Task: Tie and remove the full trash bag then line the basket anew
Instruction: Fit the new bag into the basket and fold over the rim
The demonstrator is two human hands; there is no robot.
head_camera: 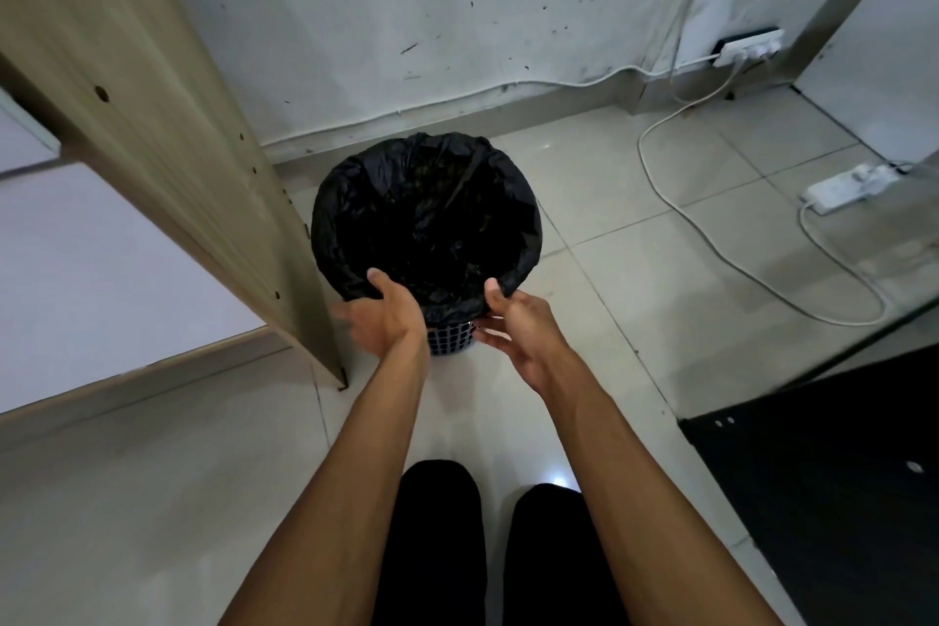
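Trash bag (427,214), black and folded over the rim of a small lattice basket (449,340), stands on the tiled floor (635,269) close to the back wall (457,15), just beside the foot of a pale wooden panel (167,158). A person leans over it with both bare arms stretched forward. The left hand (382,315) sets its thumb on the near rim of the bag, fingers spread loosely below and curled round nothing; the right hand (513,320) does the same at the near right rim, thumb on the plastic, fingers straight beneath the fold. Neither grip has closed on the bag, so both hands stand wide. The bag's mouth gapes, and whatever it holds is too dark to make out. This looks like the opening step: freeing the folded edge from the basket before any tying. The next move would call for pinching the plastic at both sides, peeling the fold up off the rim and drawing the edges together. A white power strip (846,186) and its cable (711,239) lie on the floor well apart, toward the right wall.
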